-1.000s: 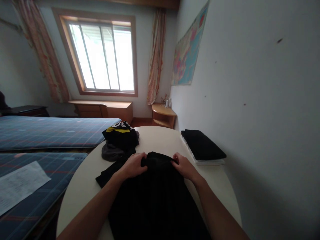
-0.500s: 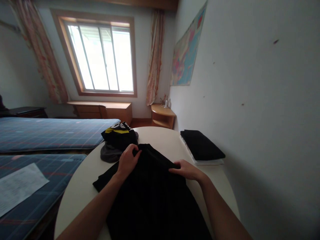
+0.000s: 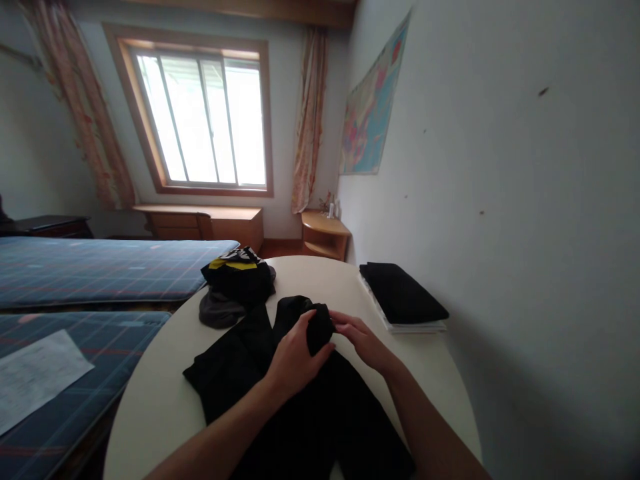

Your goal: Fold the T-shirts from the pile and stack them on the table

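Note:
A black garment (image 3: 310,407) lies spread over the round cream table, reaching towards me; its dark folds hide its exact kind. My left hand (image 3: 295,353) is closed round a bunched upper part of it, thumb on the near side. Against the right side of that same bunch, my right hand (image 3: 363,340) has its fingertips closed on the cloth, partly hidden behind the fold. One flap of the garment stretches out to the left, flat on the tabletop.
A heap of black, grey and yellow clothing (image 3: 237,283) sits at the table's (image 3: 310,267) back left. At the right lies a folded black and white stack (image 3: 403,293), close to the wall. Plaid mattresses (image 3: 100,270) stand left, one with a paper sheet (image 3: 45,373) on it.
Both hands have come together near the middle, my left moving right and my right moving slightly left. The garment's top edge, earlier stretched between them, is now bunched up.

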A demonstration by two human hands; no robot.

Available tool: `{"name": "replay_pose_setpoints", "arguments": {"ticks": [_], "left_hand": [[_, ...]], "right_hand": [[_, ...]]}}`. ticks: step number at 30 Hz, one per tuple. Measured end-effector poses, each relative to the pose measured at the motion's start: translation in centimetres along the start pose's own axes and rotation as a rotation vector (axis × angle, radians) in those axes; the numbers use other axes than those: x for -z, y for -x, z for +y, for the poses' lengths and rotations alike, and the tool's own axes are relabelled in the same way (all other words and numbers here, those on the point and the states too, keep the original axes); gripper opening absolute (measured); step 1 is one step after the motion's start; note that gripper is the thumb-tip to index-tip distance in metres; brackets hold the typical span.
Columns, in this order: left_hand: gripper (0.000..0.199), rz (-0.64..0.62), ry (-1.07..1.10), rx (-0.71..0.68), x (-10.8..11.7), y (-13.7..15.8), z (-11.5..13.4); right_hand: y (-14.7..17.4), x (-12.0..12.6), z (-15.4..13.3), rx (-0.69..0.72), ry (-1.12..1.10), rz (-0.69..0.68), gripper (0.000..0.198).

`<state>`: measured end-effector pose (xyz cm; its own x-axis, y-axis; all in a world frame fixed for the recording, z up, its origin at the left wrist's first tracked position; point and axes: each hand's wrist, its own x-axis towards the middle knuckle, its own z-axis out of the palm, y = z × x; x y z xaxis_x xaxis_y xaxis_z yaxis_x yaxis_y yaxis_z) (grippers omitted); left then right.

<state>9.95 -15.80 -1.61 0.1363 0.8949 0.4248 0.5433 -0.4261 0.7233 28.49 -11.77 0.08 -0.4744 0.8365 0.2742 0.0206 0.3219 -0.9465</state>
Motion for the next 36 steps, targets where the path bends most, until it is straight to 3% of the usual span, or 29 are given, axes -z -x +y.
{"name": "replay_pose_setpoints", "arguments": {"ticks": [3,5,7,9,12,14,16,18,21,25,28,32,36], "left_hand": [[0.03,0.046,0.074,0.031,0.4,-0.8,-1.1],[0.023,0.062,0.116,0.047,0.9,-1.6,-1.7],[0.023,0.062,0.174,0.05,1.5,-2.2,-2.1],[0.024,-0.016,0.306,0.05,2.0,-2.6,-2.2],[0.036,-0.207,0.608,0.139,2.9,-2.6,-2.2],[0.044,-0.273,0.781,0.228,3.6,-2.4,-2.2],[0.047,-0.314,0.891,0.299,4.1,-2.1,-2.2],[0.045,-0.346,0.953,0.352,4.6,-2.0,-2.1],[0.045,-0.248,0.998,0.388,4.8,-2.3,-2.3],[0.049,0.095,0.917,0.418,5.1,-3.7,-3.8],[0.051,0.261,0.741,0.451,5.6,-4.7,-6.0],[0.051,0.256,0.531,0.443,5.8,-5.1,-8.3],[0.054,0.216,0.075,0.331,5.3,-4.2,-7.2]], "right_hand": [[0.0,-0.1,-0.1,0.023,0.121,-0.013,0.033],[-0.2,0.4,0.4,0.048,0.249,0.07,0.029],[-0.3,1.0,1.3,0.06,0.367,0.153,0.029],[-0.3,1.6,2.6,0.074,0.462,0.174,0.044],[-0.2,1.9,4.4,0.065,0.551,0.067,0.074],[-0.2,1.8,5.2,0.034,0.586,-0.006,0.078],[-0.2,1.4,5.4,0.025,0.601,-0.032,0.072],[-0.2,1.1,5.0,0.044,0.596,-0.064,0.052],[0.0,0.8,3.8,0.05,0.532,-0.171,0.021],[0.1,1.1,2.2,0.005,0.36,-0.208,0.022],[0.0,1.6,1.7,-0.04,0.274,-0.085,0.034],[-0.2,2.6,1.9,-0.118,0.126,0.208,0.046],[-0.6,3.9,2.6,-0.132,0.004,0.548,0.05]]}}
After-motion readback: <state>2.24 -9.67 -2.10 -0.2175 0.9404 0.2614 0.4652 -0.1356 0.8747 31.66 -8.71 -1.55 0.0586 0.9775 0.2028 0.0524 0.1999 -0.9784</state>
